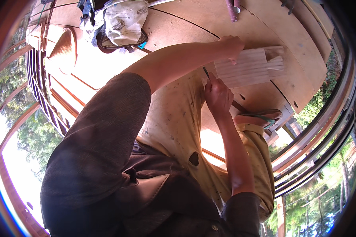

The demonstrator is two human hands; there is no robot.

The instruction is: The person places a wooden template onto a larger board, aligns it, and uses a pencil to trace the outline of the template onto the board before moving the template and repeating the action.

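A pale, striped flat sheet (243, 69) lies on the wooden boards in front of me. My left hand (231, 46) rests at the sheet's far left corner, its fingers curled in and the thumb down against the sheet; whatever is inside the fingers is hidden. Near the sheet's lower left edge, my right hand (218, 96) grips a slim dark pen-like tool (206, 72), whose end sticks up past the fingers. A light brown ribbed piece (279, 50), like corrugated cardboard, shows from under the sheet's right side, with a torn pale scrap (275, 63) over it.
Wooden floorboards (178, 29) with dark gaps surround the sheet. A white patterned cloth bag (124, 21) lies at the far left, near a woven cone-shaped hat (63, 51). Purple tubes (233, 10) lie at the far edge. My sandalled foot (261, 118) is beside my right hand.
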